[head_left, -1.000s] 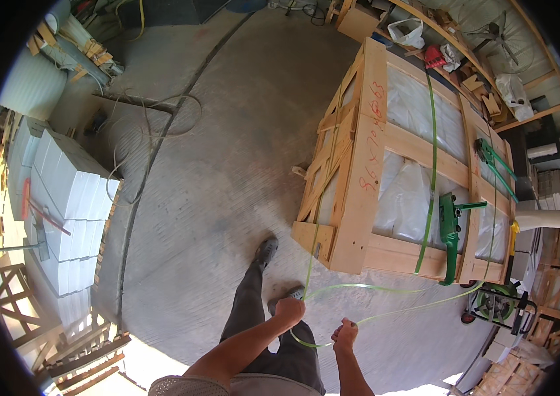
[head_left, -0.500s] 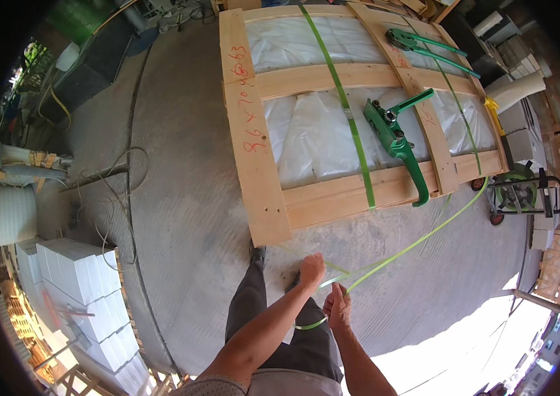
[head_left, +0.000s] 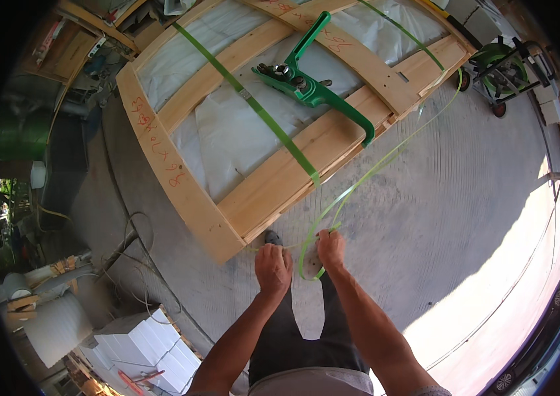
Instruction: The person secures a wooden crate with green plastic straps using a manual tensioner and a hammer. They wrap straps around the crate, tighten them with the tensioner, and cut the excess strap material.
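A thin green strap (head_left: 385, 160) runs from the far right beside the crate to my hands and curls into a loop near them. My right hand (head_left: 331, 249) is closed in a pinch on it. My left hand (head_left: 273, 269), a little apart on the left, is closed too; a thin length of strap shows on both sides of its fingers. In front stands a wooden crate (head_left: 194, 204) wrapped in white plastic sheeting. A green strap (head_left: 270, 122) with a small metal seal crosses it. A green hand strapping tool (head_left: 313, 92) lies on top, its curved handle reaching past the near edge.
A wheeled cart with a green strap reel (head_left: 501, 69) stands beyond the crate's right end. White boxes (head_left: 144, 350) are stacked at lower left. A loose cord (head_left: 136, 231) lies on the concrete floor (head_left: 471, 198). At lower right a dark car (head_left: 537, 330) is parked.
My hands have moved apart, the left one leftward and the right one farther forward. The strap now hangs in a wider loop by my right hand. My view has turned, shifting the crate.
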Available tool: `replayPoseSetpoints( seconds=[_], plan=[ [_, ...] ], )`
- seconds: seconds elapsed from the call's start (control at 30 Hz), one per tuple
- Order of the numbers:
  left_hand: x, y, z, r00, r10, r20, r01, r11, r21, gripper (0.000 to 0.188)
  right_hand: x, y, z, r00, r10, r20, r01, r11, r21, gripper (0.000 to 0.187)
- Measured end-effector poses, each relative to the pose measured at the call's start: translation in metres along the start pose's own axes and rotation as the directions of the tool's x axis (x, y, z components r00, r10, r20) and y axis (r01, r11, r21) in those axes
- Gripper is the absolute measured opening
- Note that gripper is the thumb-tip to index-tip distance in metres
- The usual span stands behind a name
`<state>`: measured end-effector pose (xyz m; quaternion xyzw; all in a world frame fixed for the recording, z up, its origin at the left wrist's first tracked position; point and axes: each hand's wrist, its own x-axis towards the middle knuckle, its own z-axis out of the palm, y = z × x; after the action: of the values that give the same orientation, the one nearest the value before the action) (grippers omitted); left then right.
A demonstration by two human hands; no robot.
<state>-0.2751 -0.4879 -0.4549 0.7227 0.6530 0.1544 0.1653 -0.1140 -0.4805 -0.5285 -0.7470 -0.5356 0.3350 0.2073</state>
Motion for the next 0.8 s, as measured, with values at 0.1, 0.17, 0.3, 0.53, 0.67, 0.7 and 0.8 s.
replayPoseSetpoints(
  seconds=[0.1,0.17,0.3,0.53,0.67,0.7,0.8],
  plan=[
    [0.006,-0.023,-0.015,0.962,0.271,0.010,-0.270,0.952,0.145,0.020,-0.002,0.006,0.005,1.000,0.001,0.002,-0.001,1.000,-0.008,0.011],
    [-0.001,-0.062,-0.002,0.914,0.316,0.254,-0.334,0.942,0.029,0.017,-0.003,0.007,0.008,0.999,-0.039,0.000,0.039,0.996,-0.077,0.010],
    [0.018,-0.072,0.004,0.884,0.350,0.310,-0.322,0.936,-0.141,0.012,-0.016,0.014,0.009,0.999,0.050,0.001,-0.050,0.998,0.040,0.021],
    [0.023,-0.074,0.014,0.887,0.286,0.362,-0.263,0.958,-0.111,0.023,-0.096,-0.040,0.049,0.933,0.187,0.309,-0.280,0.914,0.292,0.032],
    [0.027,-0.075,0.012,0.836,0.269,0.478,-0.263,0.961,-0.080,0.027,-0.132,-0.062,0.099,0.838,-0.036,0.545,0.069,0.997,-0.039,0.024],
    [0.028,-0.072,0.010,0.826,0.265,0.497,-0.262,0.962,-0.078,0.028,-0.138,-0.052,0.139,0.831,-0.122,0.542,0.164,0.986,-0.029,0.022],
    [0.028,-0.078,0.009,0.796,0.307,0.521,-0.283,0.951,-0.128,0.031,-0.122,-0.082,0.137,0.790,0.068,0.610,-0.096,0.995,0.014,0.026]
  ],
)
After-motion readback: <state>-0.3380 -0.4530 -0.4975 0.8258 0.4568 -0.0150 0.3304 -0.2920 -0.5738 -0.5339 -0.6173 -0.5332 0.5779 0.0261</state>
